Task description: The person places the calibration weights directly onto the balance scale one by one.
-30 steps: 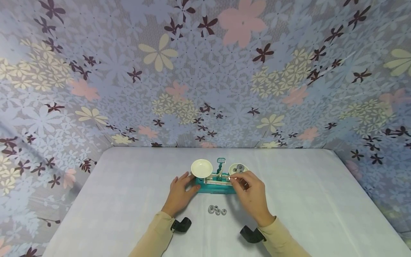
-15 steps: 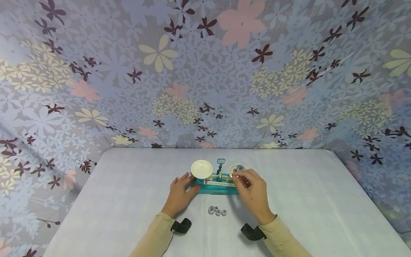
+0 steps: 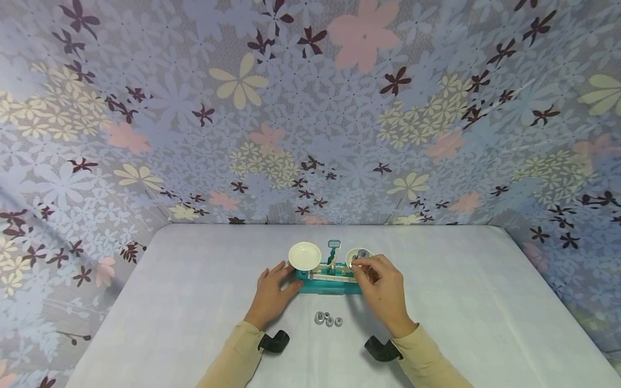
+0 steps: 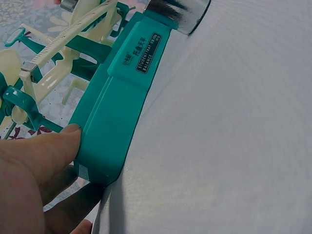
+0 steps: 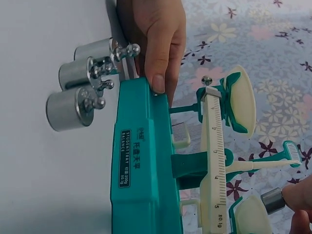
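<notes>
A teal student tray balance point(image 3: 330, 286) with two cream pans stands on the table. My left hand point(image 3: 274, 296) grips the left end of its base, thumb on the front side and fingers behind, as the left wrist view shows. With fingertips at the right pan point(image 3: 350, 255), my right hand point(image 3: 383, 291) pinches a small metal weight point(image 5: 273, 201) over the pan's near edge. More metal weights point(image 3: 363, 253) sit in that pan, partly hidden by the fingers. Nothing lies in the left pan point(image 3: 304, 256). The white graduated beam point(image 5: 215, 146) runs along the front.
Several knobbed metal weights point(image 3: 319, 318) stand on the white-covered table point(image 3: 218, 258) in front of the balance, between my forearms. Behind the table rises a flowered wall covering point(image 3: 310, 134). A black wrist mount point(image 3: 274, 342) juts inward from each wrist.
My right hand has shifted slightly right and away from me, bringing the pinched weight from near the beam to the right pan's edge. The left hand has kept its place on the base.
</notes>
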`<state>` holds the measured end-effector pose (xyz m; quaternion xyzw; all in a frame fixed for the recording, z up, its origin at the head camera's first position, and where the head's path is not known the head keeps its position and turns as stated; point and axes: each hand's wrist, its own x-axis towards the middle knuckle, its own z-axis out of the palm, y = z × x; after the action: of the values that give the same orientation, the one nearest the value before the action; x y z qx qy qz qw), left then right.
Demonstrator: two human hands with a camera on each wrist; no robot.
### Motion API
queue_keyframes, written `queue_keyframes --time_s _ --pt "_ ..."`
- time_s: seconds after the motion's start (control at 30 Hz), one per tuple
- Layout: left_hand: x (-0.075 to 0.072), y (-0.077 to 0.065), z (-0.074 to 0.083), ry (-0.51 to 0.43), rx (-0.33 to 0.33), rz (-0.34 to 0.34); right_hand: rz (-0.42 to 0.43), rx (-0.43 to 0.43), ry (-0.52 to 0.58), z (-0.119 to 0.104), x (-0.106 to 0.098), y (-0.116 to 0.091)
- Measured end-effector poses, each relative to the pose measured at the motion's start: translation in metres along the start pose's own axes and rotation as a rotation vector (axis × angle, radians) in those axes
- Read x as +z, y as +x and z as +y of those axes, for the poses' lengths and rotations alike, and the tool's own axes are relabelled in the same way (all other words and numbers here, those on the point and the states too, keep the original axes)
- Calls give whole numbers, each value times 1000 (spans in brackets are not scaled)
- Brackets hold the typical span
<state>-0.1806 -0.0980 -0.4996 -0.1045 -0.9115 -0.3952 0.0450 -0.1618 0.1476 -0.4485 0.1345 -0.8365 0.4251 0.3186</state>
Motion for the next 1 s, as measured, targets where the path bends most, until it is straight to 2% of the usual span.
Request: queue_keyframes --time_s 0.43,1.0 --pt "1 1 -2 5 7 0 -5 8 -79 8 3 -1" --pt "-1 -1 1 4 12 -2 22 -42 -149 12 5 -2"
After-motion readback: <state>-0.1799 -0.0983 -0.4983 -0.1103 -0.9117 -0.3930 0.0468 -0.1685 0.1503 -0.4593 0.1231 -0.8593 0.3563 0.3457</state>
